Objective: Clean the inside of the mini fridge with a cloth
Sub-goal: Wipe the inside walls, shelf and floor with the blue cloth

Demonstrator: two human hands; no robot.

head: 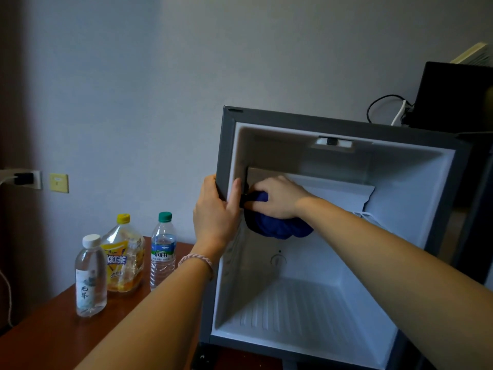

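Fridge [330, 263] sits open on the brown table [53, 340], tipped a little in my view, its white cavity bare of food. Nearest me, the ribbed floor of it looks smooth and hard; I judge it will wipe easily but give no grip. My left hand [216, 212] grips the left front edge of the casing, thumb curled inside the frame, fingers outside, steadying the box. I judge that edge the right hold: stiff, square, and the box looks light enough to slide under pressure. Just beyond, my right hand [277, 198] bunches the blue cloth [277, 228], fingers curled over it, pressing it against the inner left wall by the shelf [333, 188]. The cloth is soft and floppy, so I'd keep it wadded. To the left stand three bottles [125, 260], well apart from the fridge. Behind all is the wall [133, 89].
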